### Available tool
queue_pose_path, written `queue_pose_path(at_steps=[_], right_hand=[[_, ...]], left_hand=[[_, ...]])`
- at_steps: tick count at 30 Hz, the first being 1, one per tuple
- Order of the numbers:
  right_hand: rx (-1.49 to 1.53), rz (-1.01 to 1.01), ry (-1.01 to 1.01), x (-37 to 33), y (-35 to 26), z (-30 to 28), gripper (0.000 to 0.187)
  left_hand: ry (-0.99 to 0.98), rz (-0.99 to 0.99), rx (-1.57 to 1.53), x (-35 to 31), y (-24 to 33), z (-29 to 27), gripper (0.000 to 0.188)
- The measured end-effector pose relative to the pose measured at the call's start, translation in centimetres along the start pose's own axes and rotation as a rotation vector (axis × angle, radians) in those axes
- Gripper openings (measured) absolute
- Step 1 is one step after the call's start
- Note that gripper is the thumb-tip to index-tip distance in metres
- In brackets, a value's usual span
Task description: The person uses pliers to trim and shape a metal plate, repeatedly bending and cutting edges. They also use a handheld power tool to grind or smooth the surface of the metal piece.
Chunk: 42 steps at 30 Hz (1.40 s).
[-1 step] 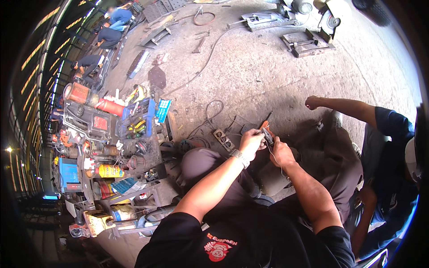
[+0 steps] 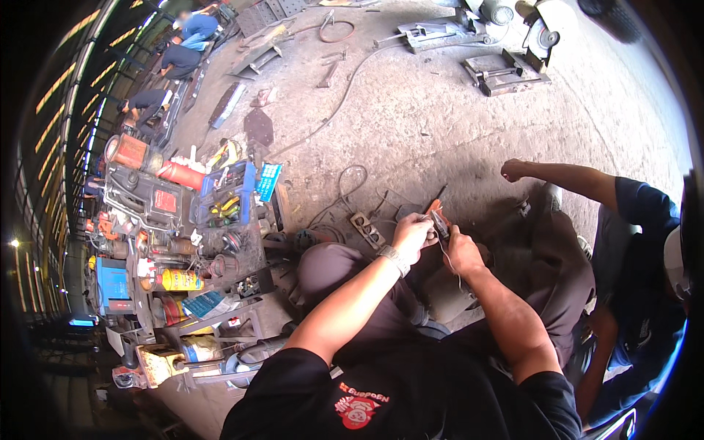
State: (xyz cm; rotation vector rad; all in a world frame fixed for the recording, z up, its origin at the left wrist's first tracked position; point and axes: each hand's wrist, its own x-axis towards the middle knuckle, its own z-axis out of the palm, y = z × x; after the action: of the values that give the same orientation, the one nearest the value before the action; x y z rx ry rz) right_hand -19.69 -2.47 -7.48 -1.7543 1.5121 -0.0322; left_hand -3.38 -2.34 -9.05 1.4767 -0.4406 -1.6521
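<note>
In front of my bent knees, my two hands meet over a small piece of work. My left hand (image 2: 415,236), with a watch on its wrist, is closed in a pinch; what lies between the fingertips is too small to make out. My right hand (image 2: 463,251) is closed around a dark, narrow tool (image 2: 441,222) that looks like pliers, its tip beside the left fingers. A thin pale wire (image 2: 446,258) hangs from between the hands past the right palm. Just beyond them shows an orange-handled thing (image 2: 435,207), partly hidden by my fingers.
A grey socket strip (image 2: 367,230) and a looped cable (image 2: 352,176) lie on the floor ahead. At left stands a crowded bench with a blue tool case (image 2: 249,176) and a yellow can (image 2: 181,280). A co-worker's arm (image 2: 568,173) reaches in from the right. A cut-off saw (image 2: 544,37) stands far right.
The thin wire by my right hand has shifted slightly. Both hands stay in nearly the same place and remain closed.
</note>
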Motion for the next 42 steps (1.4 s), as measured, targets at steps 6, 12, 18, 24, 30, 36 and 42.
queue_pose_path(at_steps=[6,12,18,24,30,36,42], right_hand=[[-0.019,0.009,0.03,0.0,0.1,0.0,0.038],[-0.018,0.018,0.029,0.2,0.6,0.8,0.042],[0.012,0.022,0.0,0.1,0.9,0.9,0.044],[0.089,0.027,-0.022,0.9,1.4,2.1,0.034],[-0.028,-0.015,0.03,0.6,1.6,2.5,0.039],[-0.061,0.002,0.024,1.0,1.0,2.3,0.03],[0.07,-0.071,0.08,0.4,0.6,-0.2,0.026]], left_hand=[[-0.059,-0.058,-0.392,-0.4,0.0,0.6,0.012],[0.003,-0.015,-0.323,-0.2,0.1,0.3,0.016],[0.064,-0.022,-0.205,-0.8,0.5,1.4,0.017],[0.12,0.052,-0.107,-0.4,-1.0,1.0,0.018],[0.181,0.069,0.089,-1.2,-0.3,3.2,0.022],[0.11,0.124,0.13,-0.3,-0.1,2.6,0.025],[0.109,0.21,0.019,0.2,1.1,1.2,0.029]])
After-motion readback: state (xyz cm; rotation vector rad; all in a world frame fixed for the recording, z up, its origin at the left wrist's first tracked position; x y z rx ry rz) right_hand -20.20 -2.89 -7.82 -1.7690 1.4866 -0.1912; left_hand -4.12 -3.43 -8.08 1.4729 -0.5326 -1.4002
